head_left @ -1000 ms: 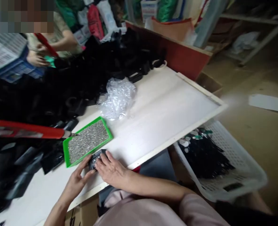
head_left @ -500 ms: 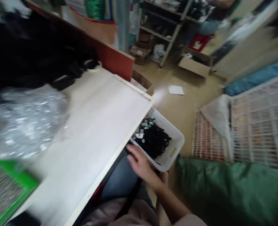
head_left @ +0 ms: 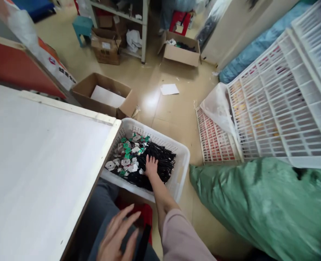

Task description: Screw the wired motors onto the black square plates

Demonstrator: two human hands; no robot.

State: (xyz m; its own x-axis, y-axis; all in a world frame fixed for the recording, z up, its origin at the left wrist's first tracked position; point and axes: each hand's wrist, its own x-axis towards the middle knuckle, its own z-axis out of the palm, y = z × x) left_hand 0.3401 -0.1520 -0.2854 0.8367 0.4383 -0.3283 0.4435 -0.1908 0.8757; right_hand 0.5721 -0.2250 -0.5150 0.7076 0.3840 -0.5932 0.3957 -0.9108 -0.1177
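Two hands showing: R hand [head_left: 151,167] is lying fingers-spread on black cords [head_left: 164,167] w/ tags [head_left: 127,159] in white basket [head_left: 183,159], sitting on floor beside table [head_left: 40,163]. L hand [head_left: 116,235] is hovering wide, empty, over lap nr black strap [head_left: 143,243].

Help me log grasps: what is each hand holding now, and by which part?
Left hand: open, nothing held. Right hand: fingers rest on the black corded pile in the white plastic basket; a grip cannot be told.

Green sack [head_left: 258,206], white crates [head_left: 280,108], open cardboard box [head_left: 106,95] on the floor
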